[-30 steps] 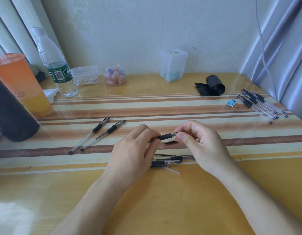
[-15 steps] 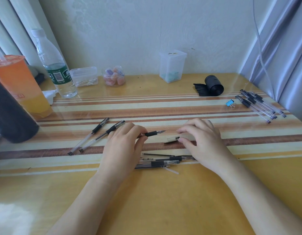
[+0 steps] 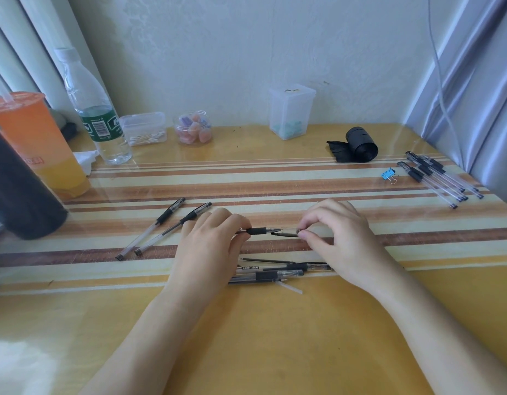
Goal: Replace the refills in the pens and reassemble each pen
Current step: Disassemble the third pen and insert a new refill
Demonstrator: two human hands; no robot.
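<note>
Black rubber is showing on the pen (image 3: 258, 231) I'm pinching in my left hand (image 3: 209, 246); its barrel is hiding behind my fingers. My right hand (image 3: 342, 238) is pinching the clear cap (image 3: 289, 231) at its tip. Below both grips, loose pens and refills (image 3: 278, 270) are overlapping, hard to separate.

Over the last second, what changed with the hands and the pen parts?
The right hand went down to the table, picked up the clear cap and now brings it to the tip of the pen. The left hand held that pen throughout. The two pens on the left, the loose parts near the wrists and the pens at far right stayed put.
</note>
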